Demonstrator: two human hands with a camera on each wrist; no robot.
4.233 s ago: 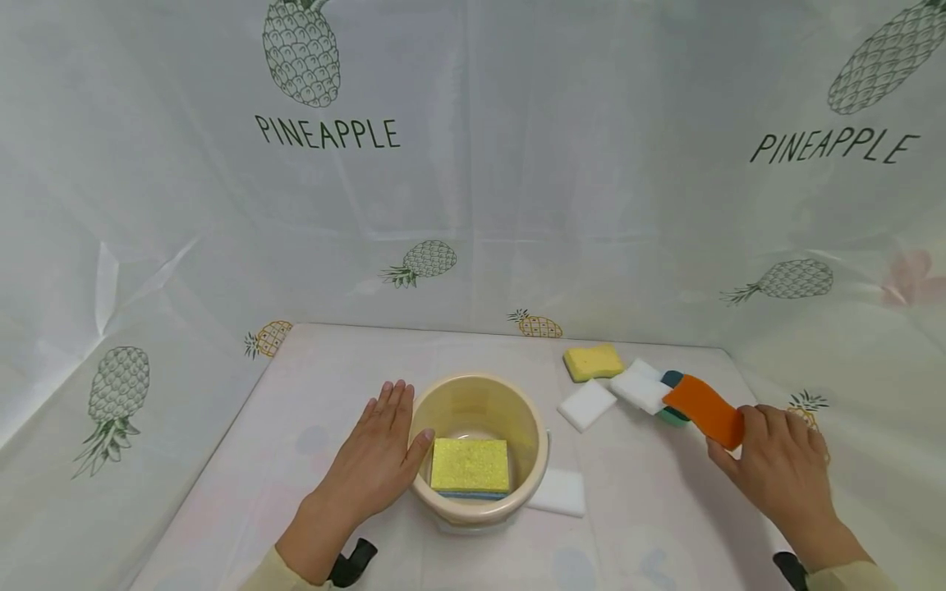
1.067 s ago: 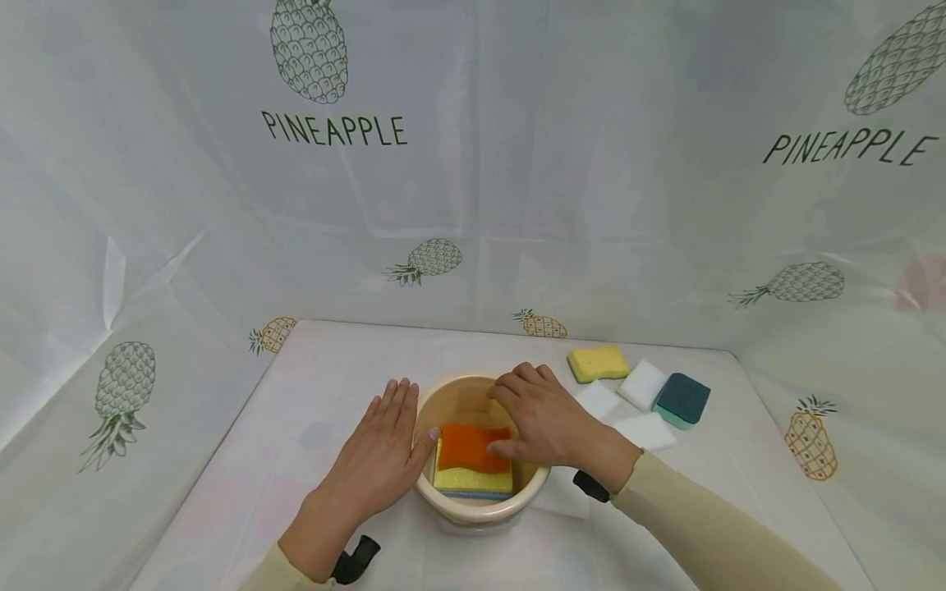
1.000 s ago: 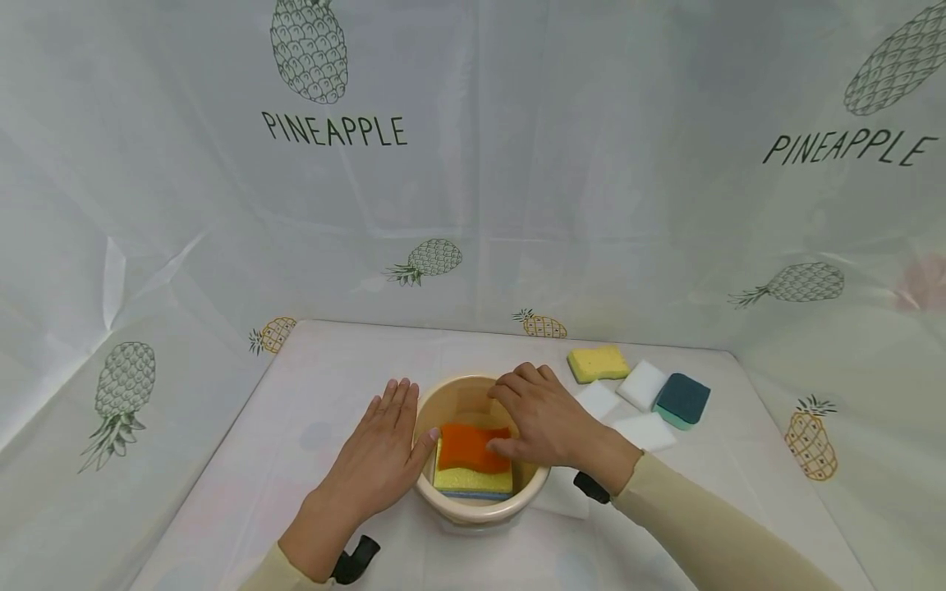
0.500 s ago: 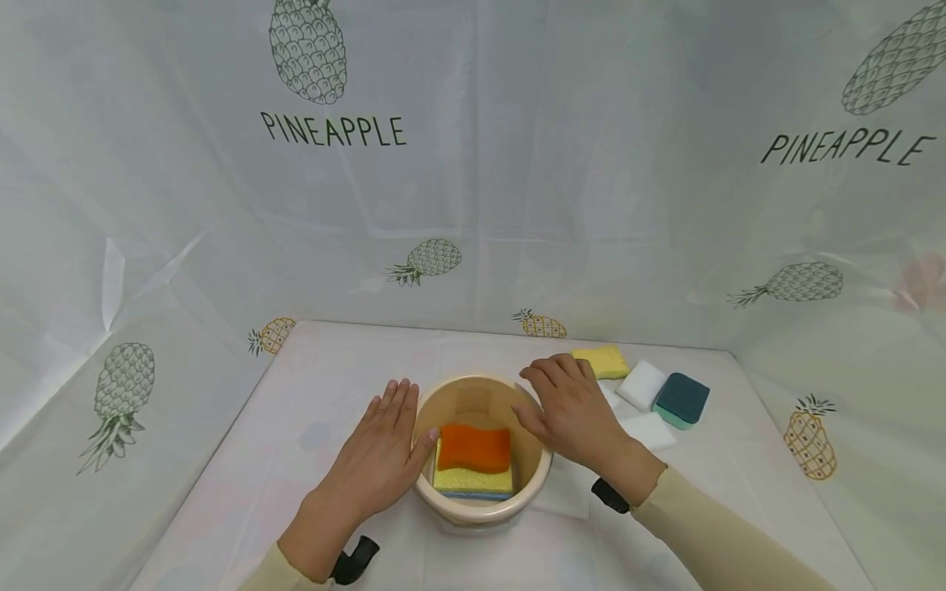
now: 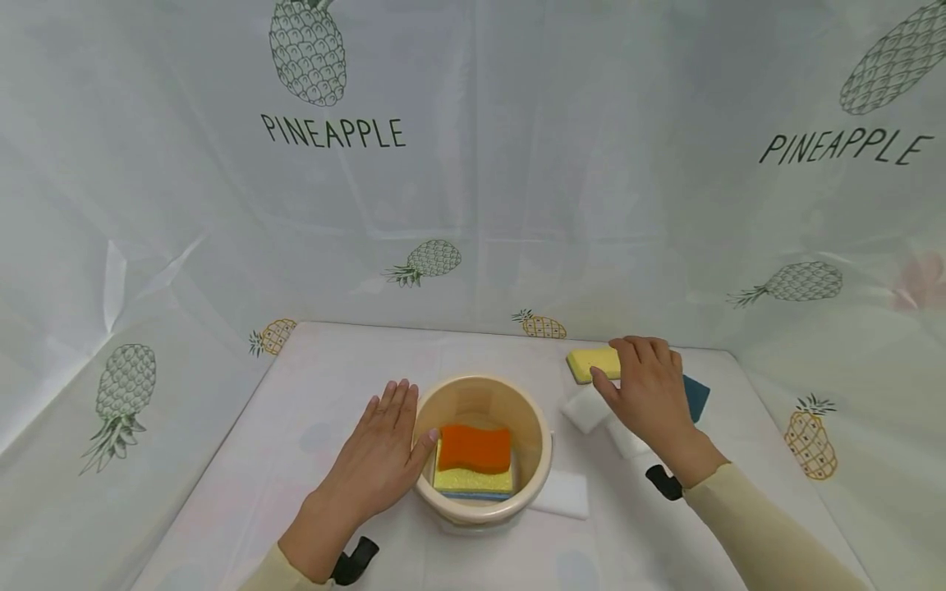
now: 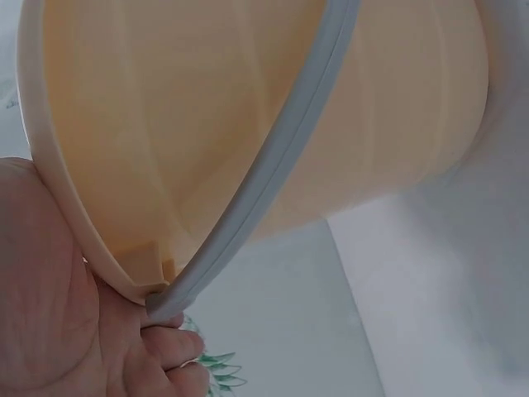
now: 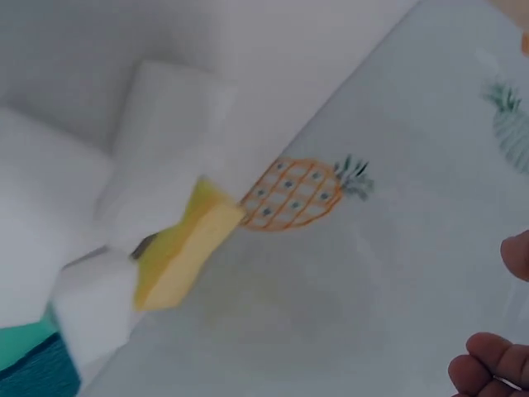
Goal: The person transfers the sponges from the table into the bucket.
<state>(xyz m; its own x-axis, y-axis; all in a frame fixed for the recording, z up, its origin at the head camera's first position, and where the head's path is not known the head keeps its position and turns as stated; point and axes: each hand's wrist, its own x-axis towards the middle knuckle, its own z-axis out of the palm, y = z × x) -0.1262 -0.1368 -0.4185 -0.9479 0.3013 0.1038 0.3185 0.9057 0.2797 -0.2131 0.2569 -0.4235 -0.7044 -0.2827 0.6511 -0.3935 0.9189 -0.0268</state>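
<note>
The left hand (image 5: pixel 375 464) points toward the far edge of the bench (image 5: pixel 347 353), its back turned upward, fingers straight and close together, thumb angled out to the right. The right hand (image 5: pixel 646 394) is near the far right corner, fingers loosely bent, thumb spread apart. Cream sleeves (image 5: pixel 769 529) end near both wrists (image 5: pixel 696 460).

Pale surface (image 5: pixel 355 353) with bucket and pads

The surface is white with faint pink and blue patches. A bucket (image 5: pixel 476 515) stands near its middle; just right of it lies a white pad (image 5: pixel 563 495). Toward the far right corner cluster a yellow sponge (image 5: pixel 590 364), three more white pads (image 7: pixel 95 310) and a blue-green sponge (image 5: pixel 696 397).
</note>
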